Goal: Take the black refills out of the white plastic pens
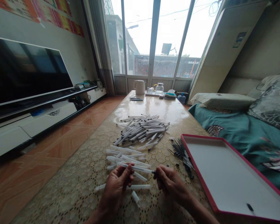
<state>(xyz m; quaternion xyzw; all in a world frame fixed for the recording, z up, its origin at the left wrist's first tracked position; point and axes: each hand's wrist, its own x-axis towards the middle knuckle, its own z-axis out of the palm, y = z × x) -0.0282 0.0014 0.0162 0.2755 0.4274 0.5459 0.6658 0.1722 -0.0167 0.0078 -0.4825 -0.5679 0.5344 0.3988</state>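
Pen barrel (141, 169) pinched between left hand (118, 186) and right hand (171, 183).

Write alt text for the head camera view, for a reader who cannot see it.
The left hand and right hand hold a clear pen barrel between them over a lace-covered table. Loose barrels lie just beyond, a bigger pen pile farther off, and dark refills beside a red-rimmed white tray.
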